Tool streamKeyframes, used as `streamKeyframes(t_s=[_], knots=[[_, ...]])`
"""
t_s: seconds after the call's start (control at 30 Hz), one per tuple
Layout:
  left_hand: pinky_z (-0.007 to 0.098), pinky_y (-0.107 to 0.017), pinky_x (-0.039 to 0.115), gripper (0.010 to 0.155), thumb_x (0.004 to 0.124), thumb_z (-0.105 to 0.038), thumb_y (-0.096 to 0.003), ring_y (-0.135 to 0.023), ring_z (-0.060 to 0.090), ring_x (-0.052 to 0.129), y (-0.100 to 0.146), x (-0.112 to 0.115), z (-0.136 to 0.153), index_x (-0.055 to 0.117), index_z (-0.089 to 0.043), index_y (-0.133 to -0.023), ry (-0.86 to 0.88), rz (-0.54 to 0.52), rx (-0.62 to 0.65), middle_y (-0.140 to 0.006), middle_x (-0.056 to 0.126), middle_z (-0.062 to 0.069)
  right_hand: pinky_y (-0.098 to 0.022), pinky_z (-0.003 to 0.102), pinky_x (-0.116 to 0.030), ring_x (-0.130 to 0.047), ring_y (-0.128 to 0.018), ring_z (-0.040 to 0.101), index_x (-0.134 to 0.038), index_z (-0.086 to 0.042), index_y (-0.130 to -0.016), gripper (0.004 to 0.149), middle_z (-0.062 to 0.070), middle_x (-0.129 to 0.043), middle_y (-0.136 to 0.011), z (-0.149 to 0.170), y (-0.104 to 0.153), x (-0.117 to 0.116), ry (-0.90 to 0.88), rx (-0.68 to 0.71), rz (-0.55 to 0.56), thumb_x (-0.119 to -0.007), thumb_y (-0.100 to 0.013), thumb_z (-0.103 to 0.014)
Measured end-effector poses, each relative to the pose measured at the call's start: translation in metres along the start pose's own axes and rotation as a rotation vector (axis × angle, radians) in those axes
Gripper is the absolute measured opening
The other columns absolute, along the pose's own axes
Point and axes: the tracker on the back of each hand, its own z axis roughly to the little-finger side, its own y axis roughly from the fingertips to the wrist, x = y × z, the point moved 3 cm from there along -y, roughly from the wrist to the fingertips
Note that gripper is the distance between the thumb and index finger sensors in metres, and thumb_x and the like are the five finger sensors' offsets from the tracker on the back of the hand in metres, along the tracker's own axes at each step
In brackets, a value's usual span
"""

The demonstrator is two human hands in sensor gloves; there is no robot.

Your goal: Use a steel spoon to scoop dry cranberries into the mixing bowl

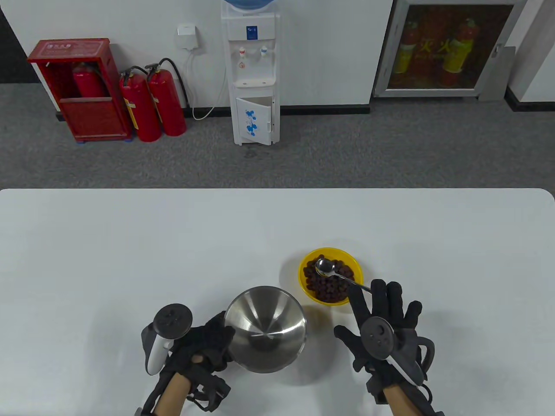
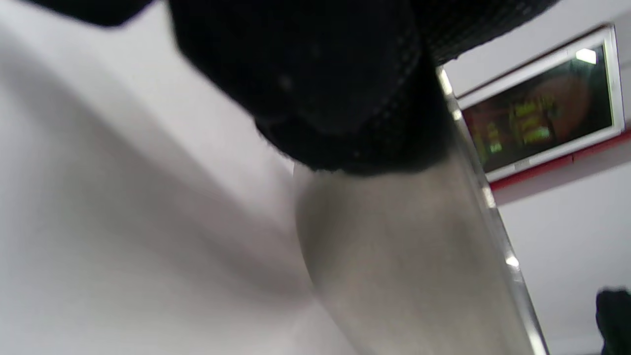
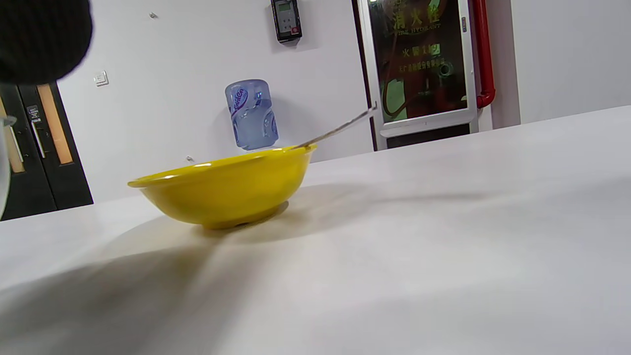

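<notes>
Now the steel spoon lies in the yellow bowl of cranberries. It looks stiff, light; grab its thin handle. Right hand is spread, holding nothing; left hand holds the mixing bowl.

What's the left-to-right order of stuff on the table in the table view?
left hand → mixing bowl → yellow bowl of cranberries, steel spoon resting in it → right hand.
</notes>
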Motion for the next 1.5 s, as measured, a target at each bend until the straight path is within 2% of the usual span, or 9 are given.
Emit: streamKeyframes(t_s=[0.3,0.7,0.93,1.27,1.4,1.5], knots=[[0.033,-0.01,0.087,0.048,0.076,-0.038,-0.0504,-0.005,0.012,0.098,-0.003,0.029,-0.007,0.069,-0.018,-0.093,0.018,0.146,0.011,-0.04,0.104,-0.004,-0.069,0.071,-0.007,-0.002,-0.109,0.029,-0.017,-0.056,-0.101,0.087,-0.006,0.0,-0.113,0.003,-0.001,-0.003,0.005,-0.012,-0.019,-0.07,-0.036,-0.077],[0.033,-0.01,0.087,0.048,0.075,-0.037,-0.0511,-0.006,0.012,0.098,-0.005,0.043,-0.004,0.068,-0.018,-0.094,0.018,0.236,0.001,-0.041,0.104,-0.004,-0.069,0.071,-0.008,-0.002,-0.109,0.029,-0.017,-0.055,-0.102,0.087,-0.006,0.0,-0.113,0.002,-0.001,-0.005,0.008,-0.008,-0.033,-0.07,-0.036,-0.077],[0.034,-0.013,0.087,0.049,0.074,-0.04,-0.0516,-0.008,0.013,0.098,-0.005,0.046,-0.001,0.066,-0.021,-0.096,-0.046,0.241,-0.028,-0.043,0.104,-0.006,-0.069,0.071,-0.008,-0.003,-0.109,0.029,-0.018,-0.055,-0.102,0.084,-0.006,-0.001,-0.113,0.003,-0.001,-0.007,-0.002,-0.01,-0.047,-0.068,-0.037,-0.075],[0.035,-0.014,0.087,0.054,0.075,-0.045,-0.0507,-0.011,0.014,0.099,-0.005,0.046,-0.001,0.064,-0.021,-0.097,-0.045,0.25,-0.031,-0.046,0.104,-0.006,-0.069,0.071,-0.009,-0.004,-0.109,0.029,-0.019,-0.055,-0.102,0.084,-0.006,-0.001,-0.113,0.004,-0.001,-0.008,-0.006,-0.018,-0.055,-0.069,-0.037,-0.076],[0.036,-0.019,0.087,0.063,0.075,-0.054,-0.0496,-0.017,0.015,0.1,-0.004,0.043,0.0,0.059,-0.021,-0.1,-0.051,0.239,-0.029,-0.052,0.103,-0.005,-0.069,0.071,-0.009,-0.004,-0.109,0.029,-0.019,-0.055,-0.102,0.084,-0.005,-0.001,-0.113,0.005,-0.002,-0.008,-0.006,-0.021,-0.057,-0.069,-0.038,-0.075],[0.04,-0.026,0.087,0.072,0.072,-0.061,-0.0476,-0.027,0.019,0.102,-0.003,0.032,-0.001,0.054,-0.02,-0.104,-0.08,0.194,-0.033,-0.059,0.102,0.002,-0.069,0.071,-0.009,-0.004,-0.109,0.029,-0.019,-0.055,-0.102,0.084,-0.006,-0.001,-0.113,0.005,-0.002,-0.008,-0.008,-0.022,-0.057,-0.069,-0.038,-0.075]])
